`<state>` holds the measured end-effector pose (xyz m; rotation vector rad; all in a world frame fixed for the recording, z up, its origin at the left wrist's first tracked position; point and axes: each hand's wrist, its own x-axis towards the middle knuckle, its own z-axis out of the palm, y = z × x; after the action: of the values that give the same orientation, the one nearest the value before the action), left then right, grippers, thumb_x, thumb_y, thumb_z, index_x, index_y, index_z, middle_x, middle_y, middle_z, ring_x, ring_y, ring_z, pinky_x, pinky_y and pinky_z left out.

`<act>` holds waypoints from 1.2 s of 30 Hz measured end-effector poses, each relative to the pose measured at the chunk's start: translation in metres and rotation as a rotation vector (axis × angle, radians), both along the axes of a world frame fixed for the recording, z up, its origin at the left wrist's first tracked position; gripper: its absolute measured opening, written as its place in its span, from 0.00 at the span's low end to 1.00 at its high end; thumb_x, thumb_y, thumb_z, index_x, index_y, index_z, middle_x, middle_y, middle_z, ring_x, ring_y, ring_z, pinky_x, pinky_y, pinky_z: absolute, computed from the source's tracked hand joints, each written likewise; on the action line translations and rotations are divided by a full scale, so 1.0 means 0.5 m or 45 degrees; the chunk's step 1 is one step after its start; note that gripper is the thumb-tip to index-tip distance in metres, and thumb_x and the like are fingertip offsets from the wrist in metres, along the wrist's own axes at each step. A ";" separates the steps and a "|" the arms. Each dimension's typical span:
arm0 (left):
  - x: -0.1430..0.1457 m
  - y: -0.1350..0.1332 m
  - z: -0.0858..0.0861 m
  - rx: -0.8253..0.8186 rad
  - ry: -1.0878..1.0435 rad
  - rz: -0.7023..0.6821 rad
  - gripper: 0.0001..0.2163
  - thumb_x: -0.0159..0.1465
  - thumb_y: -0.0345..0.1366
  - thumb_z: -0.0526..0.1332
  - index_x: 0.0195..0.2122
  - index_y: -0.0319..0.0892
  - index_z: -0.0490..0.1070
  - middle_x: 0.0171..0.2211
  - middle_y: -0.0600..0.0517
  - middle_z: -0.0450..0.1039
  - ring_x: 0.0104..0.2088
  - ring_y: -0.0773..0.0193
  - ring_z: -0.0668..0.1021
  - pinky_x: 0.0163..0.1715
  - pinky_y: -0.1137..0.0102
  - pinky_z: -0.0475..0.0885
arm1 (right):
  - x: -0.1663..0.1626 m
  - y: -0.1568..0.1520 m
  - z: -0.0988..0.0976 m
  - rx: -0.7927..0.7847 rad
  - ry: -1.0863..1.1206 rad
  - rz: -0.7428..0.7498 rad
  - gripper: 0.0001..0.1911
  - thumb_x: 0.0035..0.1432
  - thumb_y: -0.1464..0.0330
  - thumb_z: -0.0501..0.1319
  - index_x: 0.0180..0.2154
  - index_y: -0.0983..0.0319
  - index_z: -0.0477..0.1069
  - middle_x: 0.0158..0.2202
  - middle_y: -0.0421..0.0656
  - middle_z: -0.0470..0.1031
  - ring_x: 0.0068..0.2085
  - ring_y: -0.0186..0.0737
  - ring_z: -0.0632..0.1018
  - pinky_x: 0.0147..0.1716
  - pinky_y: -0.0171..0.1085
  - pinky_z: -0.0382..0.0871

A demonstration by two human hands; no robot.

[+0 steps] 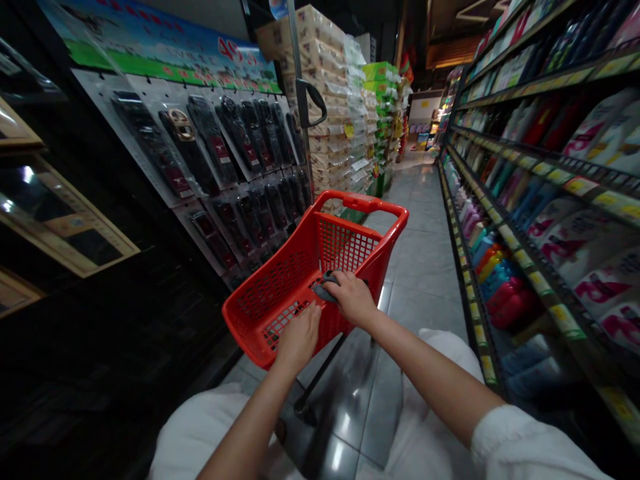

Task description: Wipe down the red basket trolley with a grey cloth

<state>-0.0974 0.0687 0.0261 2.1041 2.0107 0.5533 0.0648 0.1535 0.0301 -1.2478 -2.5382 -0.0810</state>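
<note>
A red plastic shopping basket [280, 280] on a wheeled frame stands tilted in the aisle in front of me. My left hand [299, 337] grips its near rim, fingers curled over the edge. My right hand [353, 297] is closed on a grey cloth [324, 289] and presses it against the basket's right side wall. The basket's red handle [367, 202] points away from me. Its inside looks empty where it shows.
A pegboard of black packaged items [235, 160] hangs at left, stacked cartons [325, 100] behind it. Shelves of bottles and pouches [550, 200] line the right side. The grey tiled aisle [425, 220] runs ahead. A black pole handle [313, 100] rises behind the basket.
</note>
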 end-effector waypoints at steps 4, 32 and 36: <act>0.053 0.016 -0.015 -0.111 0.305 0.207 0.27 0.72 0.43 0.35 0.47 0.39 0.74 0.43 0.40 0.79 0.41 0.50 0.81 0.39 0.59 0.73 | 0.103 0.076 0.009 0.078 -0.075 0.056 0.20 0.68 0.68 0.49 0.57 0.50 0.68 0.66 0.43 0.59 0.56 0.47 0.66 0.48 0.43 0.66; -0.127 0.027 -0.011 0.058 0.257 0.044 0.22 0.67 0.50 0.45 0.43 0.50 0.78 0.42 0.54 0.82 0.42 0.57 0.81 0.39 0.69 0.72 | 0.190 0.125 0.109 0.301 -0.285 -0.005 0.18 0.69 0.68 0.47 0.52 0.55 0.72 0.56 0.45 0.70 0.51 0.47 0.67 0.41 0.42 0.63; -0.162 0.016 -0.009 0.065 0.242 0.070 0.24 0.65 0.54 0.46 0.42 0.51 0.79 0.39 0.54 0.82 0.40 0.57 0.82 0.37 0.70 0.73 | 0.240 0.162 0.158 0.286 -0.284 -0.236 0.16 0.68 0.69 0.49 0.45 0.58 0.76 0.49 0.47 0.74 0.47 0.48 0.69 0.37 0.41 0.62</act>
<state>-0.1784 0.0768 0.0214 2.2131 2.1829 0.4313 0.1847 0.2343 0.1089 -1.4469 -2.4978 -0.5597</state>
